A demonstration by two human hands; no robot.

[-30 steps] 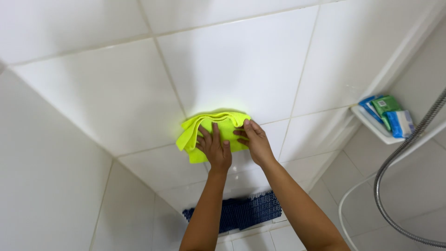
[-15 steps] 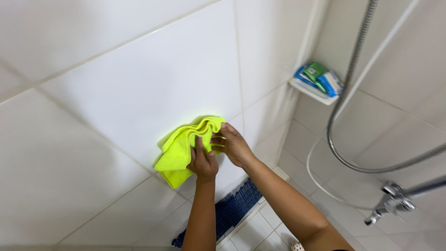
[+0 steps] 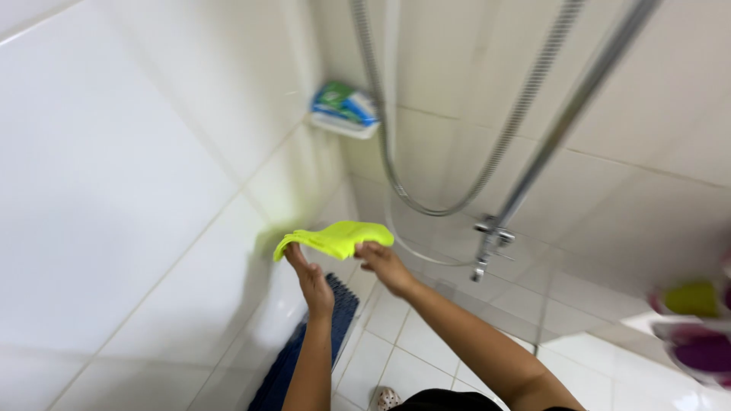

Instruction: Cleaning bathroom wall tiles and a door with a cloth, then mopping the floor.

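Head view is showing both hands holding a yellow-green cloth (image 3: 335,237) near the frame's centre, off the white tiled wall (image 3: 114,190). Left hand (image 3: 311,278) is gripping its left end; right hand (image 3: 387,266) is pinching its right edge. Shower hose (image 3: 457,199) is hanging behind.

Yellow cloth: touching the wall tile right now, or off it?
Cannot tell. The head view is blurred: the yellow cloth is held in both hands, left hand and right hand, near the white tiled wall, but neither contact nor gap shows plainly.
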